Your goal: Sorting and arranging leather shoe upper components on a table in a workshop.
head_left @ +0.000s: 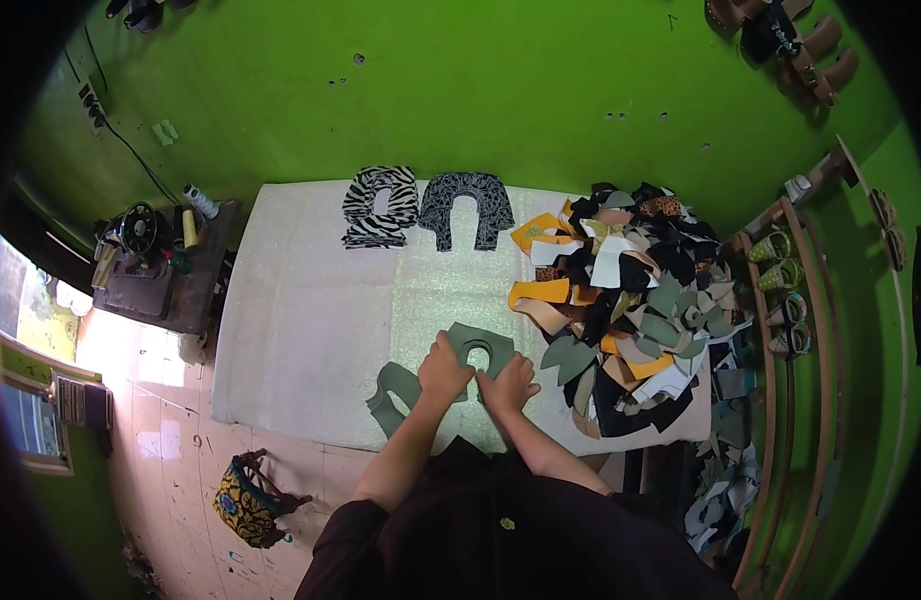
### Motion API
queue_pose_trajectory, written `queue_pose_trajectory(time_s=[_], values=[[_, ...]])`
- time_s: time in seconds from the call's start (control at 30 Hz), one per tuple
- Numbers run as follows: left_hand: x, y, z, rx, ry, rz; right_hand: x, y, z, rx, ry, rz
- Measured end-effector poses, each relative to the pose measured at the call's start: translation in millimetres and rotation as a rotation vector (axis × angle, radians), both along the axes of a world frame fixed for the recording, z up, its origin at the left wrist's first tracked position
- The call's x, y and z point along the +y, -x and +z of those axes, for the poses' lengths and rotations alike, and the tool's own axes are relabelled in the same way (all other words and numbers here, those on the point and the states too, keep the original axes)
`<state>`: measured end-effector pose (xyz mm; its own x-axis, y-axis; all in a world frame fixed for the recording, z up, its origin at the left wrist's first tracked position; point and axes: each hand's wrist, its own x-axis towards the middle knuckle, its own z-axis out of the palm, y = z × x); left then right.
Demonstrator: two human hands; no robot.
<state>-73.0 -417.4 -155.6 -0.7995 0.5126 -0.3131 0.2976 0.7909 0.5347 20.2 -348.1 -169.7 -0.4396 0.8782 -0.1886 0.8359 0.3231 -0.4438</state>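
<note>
Near the front of the white-covered table (300, 300), I hold a grey-green U-shaped cut piece (471, 335) between both hands. My left hand (445, 369) grips its left arm, fingers closed over the material. Closed around the right arm of the same piece is my right hand (510, 388). The thumbs come close together below the curved opening. Whether several layers are stacked in the hands, I cannot tell. Just left of my left forearm lies another grey-green curved piece (386, 402). Toward the back are stacks of zebra-patterned pieces (358, 211) and dark patterned U-shaped pieces (440, 211).
A large heap of mixed scraps (605, 300) covers the table's right side. A sewing machine (140, 232) stands on a dark table at left. A patterned stool (248, 505) is on the floor. A wooden rack (770, 400) with sandals (778, 275) runs along the right wall.
</note>
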Motion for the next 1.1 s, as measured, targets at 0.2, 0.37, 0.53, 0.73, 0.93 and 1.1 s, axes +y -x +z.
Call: queue_pose_trajectory(time_s=[0.2, 0.37, 0.53, 0.73, 0.93, 1.1], values=[[-12.1, -2.4, -2.4, 0.011, -0.046, 0.000, 5.9, 2.3, 3.2, 0.006, -0.048, 0.051], [-29.9, -3.3, -22.4, -0.112, -0.246, 0.145, -2.0, 1.3, 12.5, 0.138, -0.191, 0.158], [-45.7, -0.7, -38.3, -0.367, -0.480, 0.096, -18.6, -14.6, -18.5, 0.225, 0.079, 0.363], [-58.8, -2.6, -45.9, -0.154, -0.495, -0.110, -26.4, -9.2, 10.6, 0.015, -0.002, 0.498], [-63.8, -13.3, -29.3, -0.073, -0.337, 0.001, -8.7, -3.7, 13.5, 0.121, -0.131, 0.531], [-67.9, -30.7, -16.9, 0.179, -0.163, -0.219, -0.5, 4.5, 6.1, -0.128, 0.041, 0.637]])
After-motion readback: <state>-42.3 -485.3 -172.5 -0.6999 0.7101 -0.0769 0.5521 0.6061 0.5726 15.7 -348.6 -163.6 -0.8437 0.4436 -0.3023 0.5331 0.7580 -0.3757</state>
